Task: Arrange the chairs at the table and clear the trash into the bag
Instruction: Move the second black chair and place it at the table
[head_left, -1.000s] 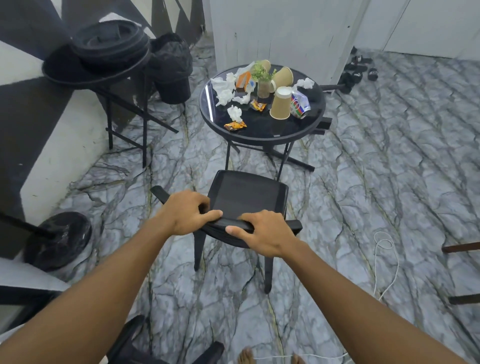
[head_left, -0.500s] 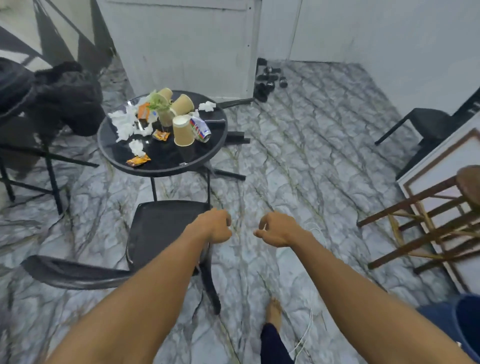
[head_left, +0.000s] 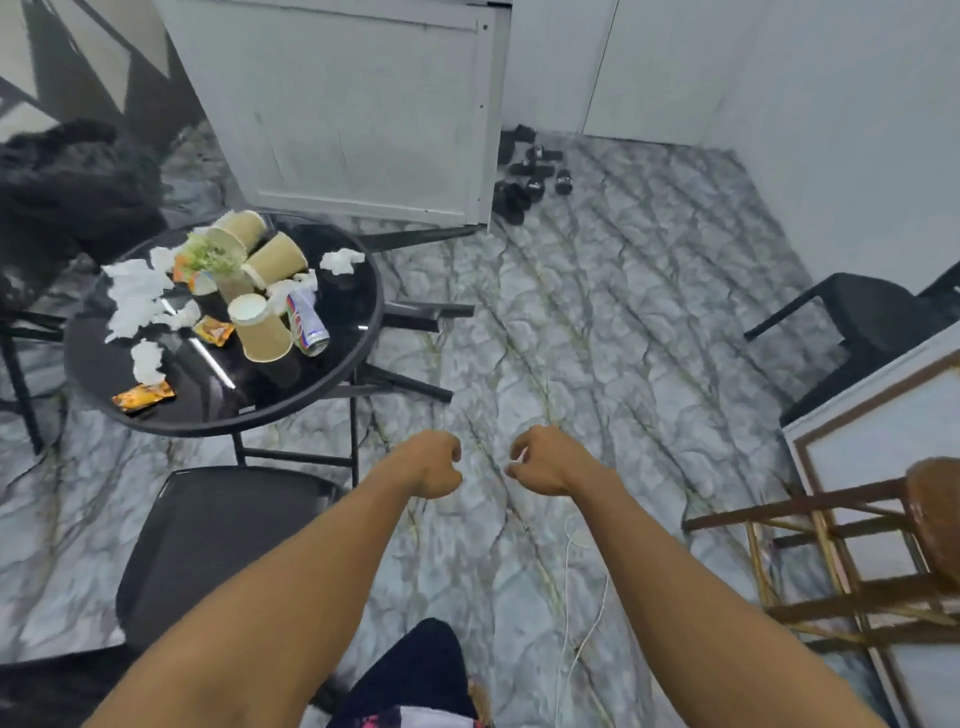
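A round black glass table (head_left: 343, 358) stands at the left, littered with paper cups (head_left: 260, 332), crumpled tissues (head_left: 132, 296), a drink can (head_left: 306, 325) and orange wrappers (head_left: 143, 395). A black chair (head_left: 208, 540) sits just in front of it, its seat facing the table. My left hand (head_left: 428, 462) and my right hand (head_left: 540, 460) hover over the bare floor to the right of that chair, both curled into loose fists with nothing in them. A second black chair (head_left: 857, 317) stands by the right wall. A black trash bag (head_left: 67, 182) bulges at the far left.
A brown wooden stool (head_left: 883, 545) lies tipped at the right beside a white framed panel (head_left: 893, 426). A white cable (head_left: 576, 613) trails across the marble floor. Shoes (head_left: 524, 176) sit by the grey door. My leg (head_left: 415, 670) shows at the bottom.
Both hands let go of the black chair's back and drew into fists. The view swung right, bringing the second chair and the stool into sight.
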